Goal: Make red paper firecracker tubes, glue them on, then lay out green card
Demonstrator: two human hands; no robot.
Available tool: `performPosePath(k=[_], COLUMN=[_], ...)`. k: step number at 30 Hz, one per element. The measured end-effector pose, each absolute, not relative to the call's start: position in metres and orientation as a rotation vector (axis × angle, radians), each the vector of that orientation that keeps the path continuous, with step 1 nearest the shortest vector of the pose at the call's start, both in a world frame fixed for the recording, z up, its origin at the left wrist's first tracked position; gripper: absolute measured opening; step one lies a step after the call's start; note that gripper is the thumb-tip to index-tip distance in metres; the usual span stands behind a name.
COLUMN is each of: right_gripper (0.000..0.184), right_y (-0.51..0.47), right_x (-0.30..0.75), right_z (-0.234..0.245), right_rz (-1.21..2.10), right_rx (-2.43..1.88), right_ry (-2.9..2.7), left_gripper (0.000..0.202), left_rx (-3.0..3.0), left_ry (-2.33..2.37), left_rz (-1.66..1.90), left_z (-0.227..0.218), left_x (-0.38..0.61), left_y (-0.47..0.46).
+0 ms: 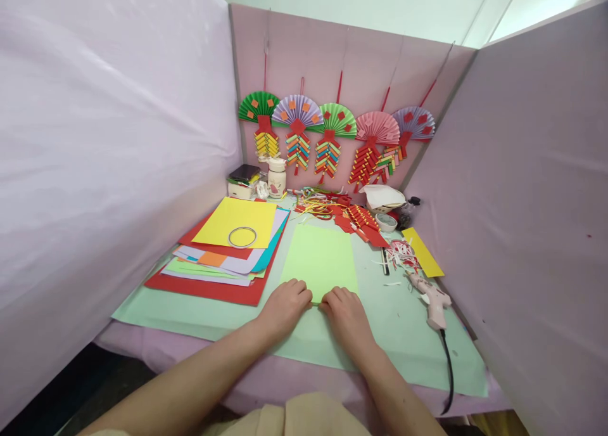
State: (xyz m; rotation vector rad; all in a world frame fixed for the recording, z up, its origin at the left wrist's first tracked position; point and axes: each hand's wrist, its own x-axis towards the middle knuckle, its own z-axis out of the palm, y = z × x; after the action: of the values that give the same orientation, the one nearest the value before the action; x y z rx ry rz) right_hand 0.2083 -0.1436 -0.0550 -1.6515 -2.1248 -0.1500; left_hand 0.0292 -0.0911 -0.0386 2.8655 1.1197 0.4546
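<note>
A light green paper sheet (320, 258) lies flat in the middle of the table. My left hand (285, 306) and my right hand (346, 312) rest side by side on its near edge. Their fingers are curled and pinch that near edge, which looks slightly raised as a narrow fold. Both forearms reach in from the bottom of the view.
A stack of coloured paper (228, 252) with a tape ring (242, 237) lies at the left. A glue gun (433, 300) with a black cord lies at the right, beside a yellow strip (422, 252). Paper scraps, a cup (276, 177) and hanging paper fans (335, 122) fill the back.
</note>
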Motion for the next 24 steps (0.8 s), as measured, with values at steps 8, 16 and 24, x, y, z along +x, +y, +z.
performPosePath(k=[8,16,24], right_gripper=[0.015,0.024,0.025], right_y=[-0.151,-0.161,-0.163], right_x=[0.22,0.25,0.271], right_z=[-0.046,-0.038,-0.048], right_rz=[-0.032,0.217,0.131], right_rx=[-1.731,-1.729,-1.832], right_ry=[-2.058,-1.946,-1.901], left_gripper=[0.018,0.021,0.023], left_rx=[2.587,2.402,2.37], left_ry=[1.192,1.162,1.208], left_rz=[0.447,0.533,0.491], left_z=[-0.025,-0.017,-0.008], left_x=[0.017,0.004,0.004], left_y=[-0.084,-0.081,-0.083])
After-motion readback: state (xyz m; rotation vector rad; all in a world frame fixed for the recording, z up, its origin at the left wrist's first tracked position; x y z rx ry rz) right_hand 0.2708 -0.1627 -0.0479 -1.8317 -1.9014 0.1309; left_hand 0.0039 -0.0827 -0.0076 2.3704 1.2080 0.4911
